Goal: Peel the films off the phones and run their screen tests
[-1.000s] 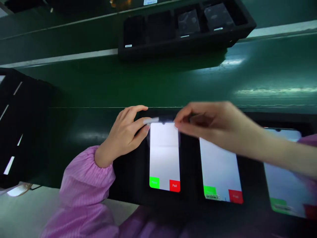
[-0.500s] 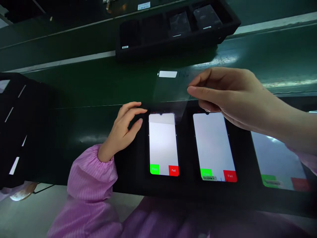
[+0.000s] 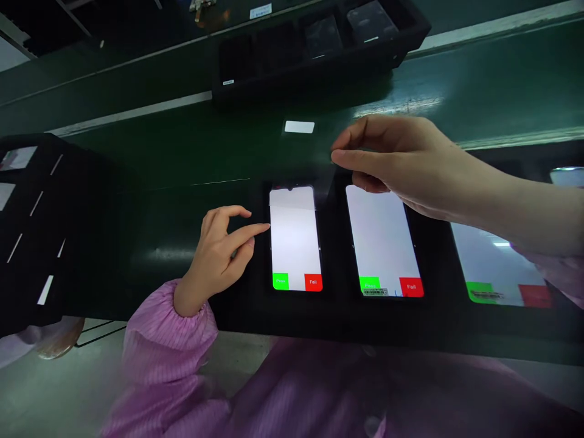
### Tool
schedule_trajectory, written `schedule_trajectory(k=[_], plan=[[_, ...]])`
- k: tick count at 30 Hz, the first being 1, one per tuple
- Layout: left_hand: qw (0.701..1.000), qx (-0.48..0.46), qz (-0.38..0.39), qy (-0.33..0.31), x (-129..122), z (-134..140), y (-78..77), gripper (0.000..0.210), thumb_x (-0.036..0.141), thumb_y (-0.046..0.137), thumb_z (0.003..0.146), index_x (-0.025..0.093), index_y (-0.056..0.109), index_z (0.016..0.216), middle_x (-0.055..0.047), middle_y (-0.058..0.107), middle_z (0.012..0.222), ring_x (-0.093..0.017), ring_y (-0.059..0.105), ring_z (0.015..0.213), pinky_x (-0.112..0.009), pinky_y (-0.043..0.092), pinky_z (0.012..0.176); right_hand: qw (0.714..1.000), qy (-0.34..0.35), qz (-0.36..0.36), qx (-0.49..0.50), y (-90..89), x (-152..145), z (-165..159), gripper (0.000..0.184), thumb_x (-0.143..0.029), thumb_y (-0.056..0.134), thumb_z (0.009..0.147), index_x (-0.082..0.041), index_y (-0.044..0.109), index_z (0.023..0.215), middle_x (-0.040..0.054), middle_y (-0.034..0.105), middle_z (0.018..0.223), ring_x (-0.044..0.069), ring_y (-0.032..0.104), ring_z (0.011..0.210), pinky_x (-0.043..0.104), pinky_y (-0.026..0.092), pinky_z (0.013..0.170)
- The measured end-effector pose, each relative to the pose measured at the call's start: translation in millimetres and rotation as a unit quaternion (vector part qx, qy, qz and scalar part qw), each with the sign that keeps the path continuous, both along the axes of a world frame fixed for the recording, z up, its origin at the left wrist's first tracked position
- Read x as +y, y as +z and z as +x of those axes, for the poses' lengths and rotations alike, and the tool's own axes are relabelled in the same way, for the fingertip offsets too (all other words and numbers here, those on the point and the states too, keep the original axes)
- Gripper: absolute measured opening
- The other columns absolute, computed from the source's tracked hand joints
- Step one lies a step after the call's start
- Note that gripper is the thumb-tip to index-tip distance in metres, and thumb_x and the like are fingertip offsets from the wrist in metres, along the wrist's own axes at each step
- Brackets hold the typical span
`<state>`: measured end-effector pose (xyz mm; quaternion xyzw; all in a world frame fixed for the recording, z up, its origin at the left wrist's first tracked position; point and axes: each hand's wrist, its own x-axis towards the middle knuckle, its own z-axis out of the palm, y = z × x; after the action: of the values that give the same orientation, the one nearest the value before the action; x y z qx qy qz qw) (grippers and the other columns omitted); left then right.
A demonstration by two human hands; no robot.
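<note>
My right hand (image 3: 387,161) pinches the edge of a thin clear film between thumb and fingers. A white label (image 3: 299,126) sits at the film's far end, while its near part overlaps the top of a lit phone screen (image 3: 295,240). That screen is white, with a green Pass box and a red Fail box at the bottom. Beside its left edge is my left hand (image 3: 223,255), fingers apart and holding nothing, the index fingertip at or very near the edge. Below my right hand lies a second lit screen (image 3: 383,240) with a barcode strip near its bottom.
A third lit screen (image 3: 497,267) lies to the right, partly under my right forearm. Across the green bench (image 3: 150,140), a black compartment tray (image 3: 314,70) holds dark flat panels. Another black tray or stack (image 3: 27,243) with white strips stands at the left.
My left hand has come slightly lower, its index finger reaching to the left screen's edge. My right hand and the film have shifted a little left. The whole view has moved slightly.
</note>
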<state>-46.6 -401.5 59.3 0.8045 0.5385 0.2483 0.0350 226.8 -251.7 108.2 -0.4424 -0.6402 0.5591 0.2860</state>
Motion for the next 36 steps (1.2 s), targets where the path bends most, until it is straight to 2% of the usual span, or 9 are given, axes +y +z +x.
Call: schedule_trajectory(k=[8,13,16,19,22,27,30,34,36], plan=[[0.999,0.039,-0.016,-0.007,-4.3,6.5,0.3,0.037,0.020,0.048,0.103,0.024,0.076,0.126,-0.011,0.056,0.133,-0.030,0.049,0.125,-0.054,0.044,0.103,1.000,0.020,0.005,-0.012,1.0,-23.1,6.8,0.006,-0.023,0.068,0.100,-0.018,0.068,0.099,-0.0006,0.060,0.083,0.006,0.050,0.060,0.023,0.040,0.052],[0.999,0.049,-0.010,-0.021,-26.4,9.0,-0.8,0.037,0.020,0.049,0.101,0.026,0.077,0.125,-0.010,0.059,0.132,-0.030,0.051,0.126,-0.060,0.039,0.113,1.000,0.007,0.003,-0.024,0.7,-29.8,2.3,0.005,-0.017,0.071,0.096,-0.019,0.070,0.092,-0.0007,0.061,0.079,0.007,0.050,0.056,0.023,0.038,0.046],[0.998,0.055,-0.012,-0.028,-42.8,10.9,-0.8,0.038,0.020,0.051,0.099,0.025,0.075,0.128,-0.011,0.060,0.130,-0.029,0.054,0.124,-0.063,0.034,0.118,0.999,0.019,0.012,-0.026,-1.2,-32.6,0.7,0.005,-0.020,0.071,0.096,-0.020,0.070,0.091,0.0005,0.062,0.081,0.008,0.051,0.055,0.024,0.039,0.045],[0.998,0.031,-0.023,-0.041,-55.0,11.0,-0.9,0.037,0.019,0.051,0.098,0.028,0.077,0.123,-0.009,0.063,0.126,-0.027,0.056,0.121,-0.062,0.033,0.119,0.998,0.043,0.033,-0.039,-4.3,-40.7,1.3,0.007,-0.028,0.071,0.095,-0.022,0.068,0.094,0.0027,0.068,0.092,0.008,0.050,0.052,0.027,0.040,0.044],[0.999,-0.028,-0.025,-0.032,-61.5,10.1,-1.6,0.033,0.021,0.049,0.099,0.027,0.078,0.112,-0.007,0.066,0.120,-0.026,0.057,0.118,-0.055,0.041,0.112,0.992,0.091,0.057,-0.069,-9.7,-55.4,3.7,0.010,-0.033,0.069,0.095,-0.024,0.066,0.099,0.0019,0.071,0.100,0.007,0.049,0.047,0.029,0.039,0.043],[0.995,-0.096,0.000,0.005,-66.4,17.0,-0.7,0.027,0.022,0.050,0.098,0.024,0.074,0.110,-0.006,0.068,0.108,-0.025,0.060,0.109,-0.044,0.049,0.095,0.966,0.173,0.147,-0.120,-16.4,-74.8,8.1,0.011,-0.034,0.059,0.098,-0.024,0.065,0.099,-0.0002,0.073,0.089,0.011,0.055,0.055,0.030,0.038,0.054],[0.998,-0.063,0.000,0.002,-69.7,29.8,2.7,0.028,0.023,0.053,0.098,0.025,0.074,0.116,-0.007,0.066,0.113,-0.025,0.058,0.110,-0.046,0.047,0.098,0.962,0.172,0.167,-0.131,-16.4,-75.1,8.7,0.013,-0.034,0.056,0.099,-0.024,0.065,0.097,-0.0008,0.073,0.083,0.013,0.056,0.059,0.030,0.037,0.058],[0.999,0.047,-0.018,0.003,-73.7,49.1,4.5,0.041,0.027,0.054,0.095,0.031,0.071,0.133,-0.010,0.061,0.131,-0.029,0.053,0.120,-0.056,0.037,0.109,0.962,0.165,0.170,-0.136,-17.0,-70.7,5.8,0.015,-0.034,0.054,0.099,-0.024,0.064,0.096,-0.0011,0.072,0.082,0.013,0.055,0.059,0.029,0.037,0.059],[0.998,0.061,-0.021,-0.006,-75.9,53.4,4.2,0.042,0.027,0.055,0.094,0.031,0.072,0.132,-0.010,0.062,0.132,-0.029,0.052,0.121,-0.058,0.034,0.111,0.960,0.167,0.173,-0.140,-15.5,-69.6,6.1,0.017,-0.034,0.052,0.100,-0.023,0.065,0.098,-0.0011,0.071,0.080,0.013,0.055,0.057,0.029,0.036,0.058]])
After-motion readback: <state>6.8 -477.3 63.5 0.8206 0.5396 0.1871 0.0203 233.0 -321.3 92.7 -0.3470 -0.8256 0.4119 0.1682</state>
